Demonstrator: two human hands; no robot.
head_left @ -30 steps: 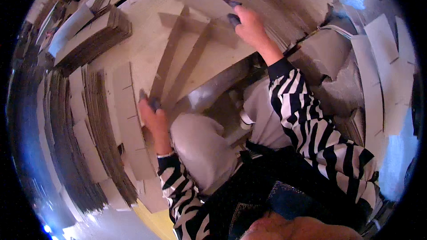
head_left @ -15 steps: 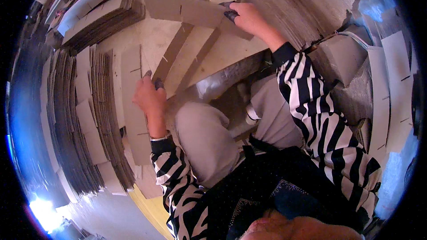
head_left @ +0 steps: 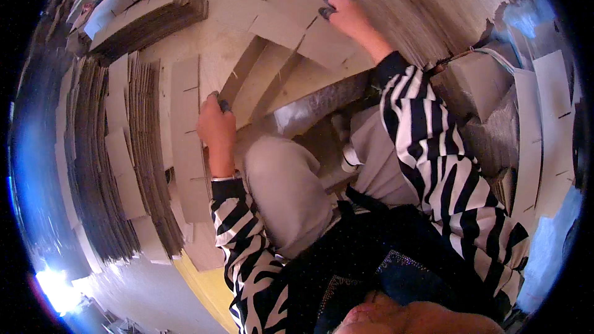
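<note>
2 hands grip 1 slotted cardboard strip (head_left: 272, 65) lying on the cardboard-covered floor (head_left: 204, 49): left hand (head_left: 216, 127) clenched on its near end, right hand (head_left: 346, 15) pinching the far end, long axis running diagonally away toward the upper right between them.

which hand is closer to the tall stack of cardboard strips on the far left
Left. The left hand grips a folded cardboard piece just right of the stack of cardboard strips; the right hand reaches far off, up at the top.

No finished packages, labels, signs or screens in view.
</note>
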